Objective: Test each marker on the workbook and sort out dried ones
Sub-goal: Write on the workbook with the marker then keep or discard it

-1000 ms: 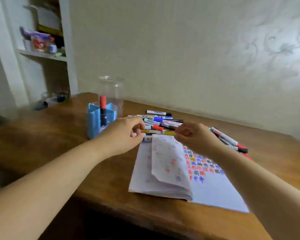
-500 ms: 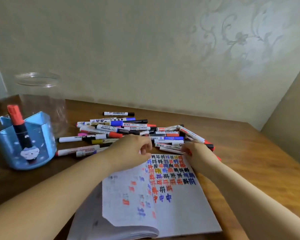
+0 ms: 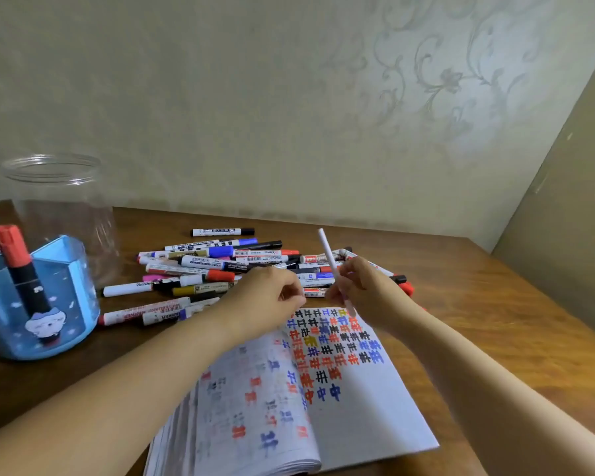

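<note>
Your left hand (image 3: pixel 272 297) is curling its fingers just left of the pen; whether it is pinching a cap, you cannot tell. Your right hand (image 3: pixel 368 290) is gripping the white pen (image 3: pixel 330 259) low down, over the book's (image 3: pixel 358 424) top edge. It is thin, light and stiff, probably slippery, so hold it near the tip.

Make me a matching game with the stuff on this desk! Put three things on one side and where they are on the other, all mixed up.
Things:
1. white marker
2. red-capped marker
3. clear jar

Places:
A. standing in the blue holder
B. behind the blue holder, by the wall
C. held in the right hand, above the workbook

Pairs: 1-C, 2-A, 3-B
</note>
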A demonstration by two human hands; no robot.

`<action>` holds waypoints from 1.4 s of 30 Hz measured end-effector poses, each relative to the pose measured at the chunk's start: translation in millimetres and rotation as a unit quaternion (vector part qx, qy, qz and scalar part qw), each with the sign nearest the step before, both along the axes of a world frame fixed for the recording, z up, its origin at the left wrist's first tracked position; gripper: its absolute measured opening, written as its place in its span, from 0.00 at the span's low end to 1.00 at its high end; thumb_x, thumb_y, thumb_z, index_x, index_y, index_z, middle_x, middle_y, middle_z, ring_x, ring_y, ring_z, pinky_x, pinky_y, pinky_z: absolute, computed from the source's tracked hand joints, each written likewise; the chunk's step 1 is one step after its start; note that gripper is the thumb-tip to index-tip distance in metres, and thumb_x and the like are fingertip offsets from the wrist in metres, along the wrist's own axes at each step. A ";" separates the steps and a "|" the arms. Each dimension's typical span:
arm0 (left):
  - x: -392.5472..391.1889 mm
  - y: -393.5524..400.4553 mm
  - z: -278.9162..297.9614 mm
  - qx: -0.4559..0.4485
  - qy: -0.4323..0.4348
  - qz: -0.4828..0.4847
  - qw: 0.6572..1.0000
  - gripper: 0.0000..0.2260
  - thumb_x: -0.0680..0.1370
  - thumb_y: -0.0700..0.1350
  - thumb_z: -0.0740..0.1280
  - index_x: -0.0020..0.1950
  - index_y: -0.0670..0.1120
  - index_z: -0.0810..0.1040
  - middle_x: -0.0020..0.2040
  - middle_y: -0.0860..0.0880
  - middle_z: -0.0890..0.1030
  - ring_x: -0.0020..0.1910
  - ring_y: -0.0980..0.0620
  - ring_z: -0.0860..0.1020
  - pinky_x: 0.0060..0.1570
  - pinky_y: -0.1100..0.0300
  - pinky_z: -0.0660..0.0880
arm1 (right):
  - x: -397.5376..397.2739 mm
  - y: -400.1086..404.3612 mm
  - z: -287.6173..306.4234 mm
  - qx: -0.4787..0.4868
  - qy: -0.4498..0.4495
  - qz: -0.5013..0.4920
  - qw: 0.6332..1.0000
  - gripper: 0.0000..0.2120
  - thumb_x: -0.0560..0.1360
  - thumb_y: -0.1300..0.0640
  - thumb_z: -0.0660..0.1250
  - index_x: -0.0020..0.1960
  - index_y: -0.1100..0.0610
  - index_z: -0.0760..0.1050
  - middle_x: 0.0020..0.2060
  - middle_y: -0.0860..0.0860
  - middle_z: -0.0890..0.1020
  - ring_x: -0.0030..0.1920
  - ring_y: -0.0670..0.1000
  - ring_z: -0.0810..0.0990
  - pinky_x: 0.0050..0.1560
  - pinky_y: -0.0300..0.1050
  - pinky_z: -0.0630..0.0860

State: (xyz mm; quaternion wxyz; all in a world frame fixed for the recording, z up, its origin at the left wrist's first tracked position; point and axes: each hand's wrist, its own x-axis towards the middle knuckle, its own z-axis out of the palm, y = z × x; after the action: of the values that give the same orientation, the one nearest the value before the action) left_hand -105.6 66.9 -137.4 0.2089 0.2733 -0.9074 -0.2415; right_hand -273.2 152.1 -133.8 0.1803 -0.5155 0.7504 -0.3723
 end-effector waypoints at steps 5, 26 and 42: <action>-4.4 16.9 -1.0 0.081 0.031 0.012 0.996 0.11 0.79 0.52 0.61 0.49 0.48 0.79 0.45 0.48 0.81 0.46 0.51 0.79 0.50 0.53 0.76 | 26.7 8.3 -1.9 -0.114 -0.347 0.008 0.931 0.07 0.81 0.62 0.57 0.54 0.64 0.71 0.46 0.58 0.83 0.49 0.61 0.82 0.51 0.50 0.80; 23.0 16.3 -0.4 0.046 -0.028 0.034 0.998 0.05 0.80 0.47 0.61 0.54 0.50 0.74 0.49 0.54 0.77 0.47 0.57 0.74 0.42 0.65 0.69 | 41.0 26.3 5.6 -0.110 0.220 0.001 0.969 0.01 0.76 0.54 0.68 0.47 0.51 0.78 0.41 0.42 0.76 0.40 0.40 0.71 0.41 0.29 0.65; 25.2 22.8 1.0 0.004 -0.070 -0.006 0.998 0.09 0.80 0.48 0.61 0.48 0.47 0.80 0.41 0.51 0.77 0.37 0.57 0.73 0.34 0.63 0.67 | 50.0 21.6 -0.8 0.004 0.411 0.182 0.893 0.15 0.82 0.49 0.53 0.59 0.55 0.74 0.47 0.51 0.79 0.45 0.51 0.77 0.45 0.48 0.76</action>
State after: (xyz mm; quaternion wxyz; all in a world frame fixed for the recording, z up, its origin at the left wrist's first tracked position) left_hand -80.4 89.7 -136.4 0.1428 0.2848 -0.9204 -0.2266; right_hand -223.2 173.7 -134.7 -0.0775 -0.7495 0.6520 -0.0844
